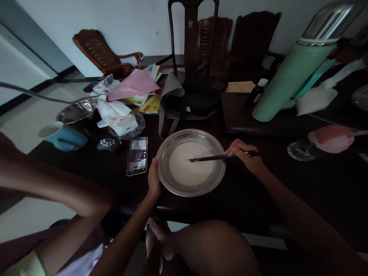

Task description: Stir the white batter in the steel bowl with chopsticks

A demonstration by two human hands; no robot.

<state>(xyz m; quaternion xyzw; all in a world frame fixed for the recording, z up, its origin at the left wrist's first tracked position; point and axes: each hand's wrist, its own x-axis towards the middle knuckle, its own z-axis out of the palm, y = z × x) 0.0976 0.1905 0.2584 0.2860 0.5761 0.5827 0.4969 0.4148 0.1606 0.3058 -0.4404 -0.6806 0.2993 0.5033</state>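
A wide metal bowl (164,174) rests on the dark table near its front edge. Inside it lies a pale, smooth batter-like mixture (186,172). My left hand (154,179) grips the bowl's left rim, fingers hidden underneath or behind the wall. With my right hand (244,153) I hold dark chopsticks (209,157), closed together, over the bowl's right rim. Their tips dip into the mixture near its middle. Left of the bowl, close to my left hand, a phone (137,157) with a lit screen lies on the table.
Another person's bent arm (86,195) reaches in at left. Behind stand a blue mug (64,136), a metal basin (76,111), a tissue pack (117,117), and a black bag (192,99). A tall green thermos (293,80) and a pink-lidded container (330,138) are at right.
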